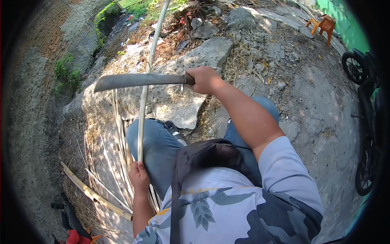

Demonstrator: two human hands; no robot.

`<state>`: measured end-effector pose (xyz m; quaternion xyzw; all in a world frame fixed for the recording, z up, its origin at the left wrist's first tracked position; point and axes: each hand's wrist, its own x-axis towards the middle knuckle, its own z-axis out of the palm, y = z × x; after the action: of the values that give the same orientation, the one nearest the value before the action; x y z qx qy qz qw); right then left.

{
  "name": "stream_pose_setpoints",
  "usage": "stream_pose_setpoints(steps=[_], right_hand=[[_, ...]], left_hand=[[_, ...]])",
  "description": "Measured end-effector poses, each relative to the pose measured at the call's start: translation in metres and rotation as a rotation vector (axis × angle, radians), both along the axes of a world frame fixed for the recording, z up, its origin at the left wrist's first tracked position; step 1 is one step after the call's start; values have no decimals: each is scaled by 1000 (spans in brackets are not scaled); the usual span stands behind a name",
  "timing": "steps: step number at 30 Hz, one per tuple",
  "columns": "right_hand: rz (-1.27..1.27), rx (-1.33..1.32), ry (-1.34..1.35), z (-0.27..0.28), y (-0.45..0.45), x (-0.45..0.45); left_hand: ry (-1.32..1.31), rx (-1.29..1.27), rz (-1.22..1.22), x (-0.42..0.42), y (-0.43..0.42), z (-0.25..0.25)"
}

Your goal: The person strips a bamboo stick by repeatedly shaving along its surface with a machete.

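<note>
The reference item is the long pale strip [141,126], which extends away from me past my left knee [154,142]. My left hand [139,175] is clamped on the strip's near end, thumb uppermost. My right hand [203,80] is closed around the handle of the machete [140,80], to the right of the strip. The blade lies crosswise over the strip, its tip projecting to the left; I cannot tell whether blade and strip are in contact.

Immediately left of the strip, a bundle of thin strips [118,138] lies on the ground. Farther left and nearer to me is a split, curved pole [95,196]. A broken concrete slab [195,61] is positioned beneath and to the right of the strip's far portion. Well to the strip's right are an orange chair [326,27] and a motorcycle [367,110].
</note>
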<state>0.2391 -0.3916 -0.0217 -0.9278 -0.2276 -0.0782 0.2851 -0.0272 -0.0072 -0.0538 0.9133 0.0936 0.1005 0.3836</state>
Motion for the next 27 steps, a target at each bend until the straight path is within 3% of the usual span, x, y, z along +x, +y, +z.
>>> stream_pose_setpoints(steps=[1, 7, 17, 20, 23, 27], right_hand=[[-84, 145, 79, 0, -5, 2], [-91, -55, 124, 4, -20, -1], [238, -294, -320, 13, 32, -20], [89, -199, -232, 21, 6, -9], [-280, 3, 98, 15, -17, 7], [-240, -86, 84, 29, -25, -6]], left_hand=[[-9, -19, 1, 3, 0, -2], [38, 2, -14, 3, 3, 1], [-28, 83, -17, 5, -7, 9], [-59, 133, -35, 2, -4, 7], [-52, 149, -26, 6, -9, 7], [-38, 134, -50, 7, -7, 12]])
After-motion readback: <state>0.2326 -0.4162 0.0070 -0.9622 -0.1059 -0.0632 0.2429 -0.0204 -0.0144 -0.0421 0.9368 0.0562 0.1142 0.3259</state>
